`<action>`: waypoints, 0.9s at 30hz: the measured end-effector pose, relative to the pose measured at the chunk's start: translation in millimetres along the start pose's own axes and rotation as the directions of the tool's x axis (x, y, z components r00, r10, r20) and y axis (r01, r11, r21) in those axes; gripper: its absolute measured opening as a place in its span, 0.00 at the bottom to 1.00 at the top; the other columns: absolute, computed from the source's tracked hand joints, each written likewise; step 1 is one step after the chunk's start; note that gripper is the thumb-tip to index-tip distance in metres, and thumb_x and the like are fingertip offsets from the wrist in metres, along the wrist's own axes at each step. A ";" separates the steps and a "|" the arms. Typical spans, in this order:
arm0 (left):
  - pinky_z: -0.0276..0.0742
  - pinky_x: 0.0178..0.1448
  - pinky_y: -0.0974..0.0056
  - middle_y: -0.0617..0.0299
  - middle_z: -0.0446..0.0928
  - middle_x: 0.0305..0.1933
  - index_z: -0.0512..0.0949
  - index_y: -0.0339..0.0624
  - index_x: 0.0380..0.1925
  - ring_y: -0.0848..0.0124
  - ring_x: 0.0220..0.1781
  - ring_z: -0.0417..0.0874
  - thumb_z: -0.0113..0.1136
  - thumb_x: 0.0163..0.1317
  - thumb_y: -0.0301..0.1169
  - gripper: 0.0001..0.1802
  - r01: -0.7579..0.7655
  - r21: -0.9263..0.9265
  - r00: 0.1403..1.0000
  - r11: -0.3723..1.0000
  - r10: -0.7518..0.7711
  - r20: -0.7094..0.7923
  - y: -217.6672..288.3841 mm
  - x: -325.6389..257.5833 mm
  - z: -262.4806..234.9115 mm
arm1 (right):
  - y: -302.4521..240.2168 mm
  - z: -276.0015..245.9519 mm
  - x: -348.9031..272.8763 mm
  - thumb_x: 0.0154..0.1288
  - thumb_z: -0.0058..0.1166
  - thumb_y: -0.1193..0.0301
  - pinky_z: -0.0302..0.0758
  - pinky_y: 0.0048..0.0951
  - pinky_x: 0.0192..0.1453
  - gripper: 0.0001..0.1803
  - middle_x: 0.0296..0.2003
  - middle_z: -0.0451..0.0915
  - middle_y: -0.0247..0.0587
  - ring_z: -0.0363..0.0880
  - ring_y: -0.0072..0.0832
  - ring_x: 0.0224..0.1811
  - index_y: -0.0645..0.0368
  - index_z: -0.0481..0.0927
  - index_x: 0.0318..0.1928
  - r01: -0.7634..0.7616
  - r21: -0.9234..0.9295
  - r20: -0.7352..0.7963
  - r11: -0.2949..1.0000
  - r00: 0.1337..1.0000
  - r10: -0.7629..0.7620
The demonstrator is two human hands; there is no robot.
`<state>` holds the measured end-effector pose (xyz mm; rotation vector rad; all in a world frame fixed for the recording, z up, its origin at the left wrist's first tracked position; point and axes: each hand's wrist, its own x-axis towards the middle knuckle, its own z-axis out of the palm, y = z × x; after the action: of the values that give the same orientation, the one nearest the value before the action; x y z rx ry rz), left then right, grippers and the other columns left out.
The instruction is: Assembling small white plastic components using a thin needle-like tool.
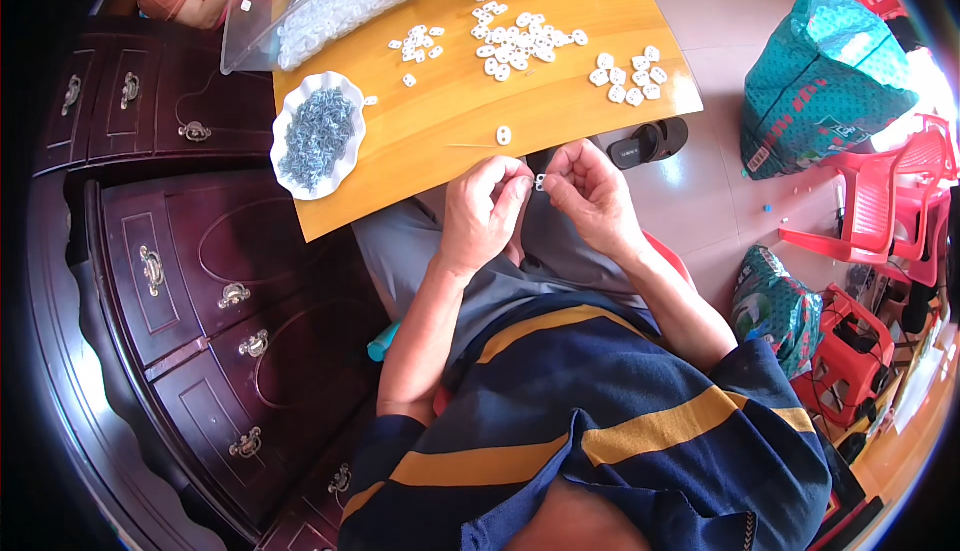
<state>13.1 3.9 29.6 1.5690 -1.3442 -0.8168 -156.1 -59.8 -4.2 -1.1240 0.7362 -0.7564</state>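
Gripping the small white piece [540, 182] between both sets of fingertips is the operation in hand. The piece is just beyond the near edge of the table [400, 151], above the lap. The left hand [478, 216] is closed narrowly, thumb against index finger, at the piece's left side. The right hand [598, 201] pinches it from the right. The fingers cover much of the piece, so it cannot be told whether a second part is held with it.

For good control, observe the following:

1. Hold the piece by its edges, leaving its face visible for checking.
2. Apply light, even pressure from both sides; a part this small is likely to twist or slip if squeezed hard.
3. Steady with one hand and adjust with the other. Which hand leads here cannot be told.
4. Work closer over the table if possible. A piece dropped at the present position would probably fall into the lap or to the floor.

Note the layout. A lone piece [503, 135] lies just ahead of the hands, with a thin rod [468, 146] to its left. The bowl [322, 81] of blue-grey screws [320, 136] stands near the table's left edge; a group of white parts [617, 77] lies near the right edge.
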 end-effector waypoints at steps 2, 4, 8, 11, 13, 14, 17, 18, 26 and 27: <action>0.80 0.35 0.66 0.57 0.82 0.29 0.80 0.33 0.36 0.71 0.29 0.85 0.61 0.69 0.22 0.03 -0.001 -0.008 1.000 1.000 0.001 0.001 1.4 0.6 0.8 | 1.5 0.2 -0.6 0.72 0.58 0.81 0.71 0.13 0.38 0.05 0.33 0.75 0.25 0.70 0.08 0.34 0.61 0.75 0.42 0.009 0.012 -0.006 1.000 1.000 -0.008; 0.80 0.35 0.66 0.57 0.82 0.28 0.80 0.33 0.36 0.71 0.28 0.85 0.61 0.69 0.22 0.03 -0.002 -0.016 1.000 1.000 0.002 0.001 3.3 0.7 2.2 | 2.1 0.9 -1.1 0.71 0.57 0.81 0.71 0.13 0.38 0.05 0.33 0.75 0.24 0.70 0.08 0.34 0.61 0.75 0.41 0.017 0.024 -0.011 1.000 1.000 -0.017; 0.80 0.35 0.66 0.57 0.82 0.28 0.80 0.34 0.35 0.70 0.28 0.85 0.61 0.68 0.22 0.02 0.017 0.014 0.999 1.000 -0.016 -0.030 4.1 -0.2 7.1 | 0.3 3.8 -2.2 0.72 0.56 0.82 0.70 0.13 0.38 0.06 0.33 0.75 0.24 0.71 0.08 0.34 0.60 0.74 0.40 0.019 0.047 -0.047 0.999 0.999 -0.017; 0.80 0.35 0.65 0.57 0.82 0.28 0.81 0.34 0.35 0.70 0.27 0.85 0.62 0.67 0.22 0.02 0.000 0.032 0.999 0.999 0.001 -0.055 2.1 -0.5 10.6 | 0.4 3.6 -2.9 0.72 0.56 0.82 0.70 0.13 0.38 0.06 0.33 0.75 0.24 0.71 0.07 0.34 0.60 0.73 0.41 0.018 0.070 -0.054 0.997 0.998 -0.015; 0.80 0.34 0.65 0.57 0.82 0.28 0.81 0.34 0.35 0.70 0.27 0.85 0.62 0.67 0.22 0.02 -0.013 0.035 0.998 0.999 0.015 -0.064 0.6 -0.2 12.3 | 0.7 3.5 -3.2 0.72 0.56 0.82 0.70 0.13 0.38 0.06 0.33 0.75 0.24 0.72 0.07 0.34 0.60 0.73 0.41 0.018 0.069 -0.056 0.997 0.998 -0.014; 0.80 0.34 0.65 0.57 0.82 0.28 0.81 0.34 0.35 0.69 0.27 0.85 0.62 0.67 0.22 0.02 -0.022 0.035 0.997 0.999 0.025 -0.067 -0.4 0.3 13.0 | 0.9 4.1 -3.2 0.72 0.55 0.82 0.70 0.13 0.38 0.06 0.33 0.75 0.24 0.72 0.07 0.34 0.60 0.73 0.41 0.022 0.076 -0.062 0.997 0.998 -0.018; 0.79 0.34 0.66 0.58 0.82 0.27 0.81 0.34 0.35 0.71 0.26 0.84 0.62 0.67 0.22 0.02 -0.018 0.032 0.998 0.999 0.020 -0.061 0.5 1.7 14.2 | 4.0 3.7 -3.2 0.72 0.55 0.82 0.70 0.13 0.39 0.05 0.33 0.76 0.24 0.72 0.07 0.34 0.60 0.73 0.41 0.027 0.084 -0.077 0.996 0.997 -0.021; 0.79 0.33 0.66 0.59 0.81 0.26 0.81 0.34 0.35 0.72 0.26 0.83 0.61 0.68 0.22 0.03 -0.006 0.030 0.999 1.000 0.007 -0.052 1.2 2.1 14.4 | 5.0 3.3 -3.1 0.73 0.55 0.82 0.70 0.13 0.39 0.05 0.33 0.76 0.24 0.72 0.07 0.34 0.60 0.73 0.41 0.029 0.086 -0.086 0.996 0.996 -0.022; 0.75 0.34 0.73 0.68 0.81 0.27 0.82 0.34 0.40 0.83 0.29 0.79 0.61 0.72 0.25 0.05 0.130 -0.228 0.991 0.965 -0.129 0.017 -1.4 5.9 5.4 | -2.9 3.4 1.9 0.74 0.55 0.80 0.71 0.13 0.40 0.05 0.33 0.75 0.24 0.72 0.09 0.34 0.59 0.72 0.42 0.037 0.132 -0.048 0.991 0.998 -0.031; 0.76 0.35 0.73 0.68 0.81 0.28 0.82 0.34 0.40 0.82 0.29 0.79 0.62 0.71 0.25 0.05 0.139 -0.253 0.990 0.957 -0.144 -0.002 0.3 6.0 4.9 | -2.9 3.4 2.4 0.74 0.55 0.80 0.71 0.13 0.40 0.05 0.34 0.75 0.24 0.72 0.09 0.34 0.59 0.72 0.43 0.042 0.153 -0.045 0.987 0.998 -0.035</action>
<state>9.7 -2.9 28.4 1.4784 -1.0739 -1.0152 -152.5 -60.8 -0.8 -0.9869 0.6813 -0.8578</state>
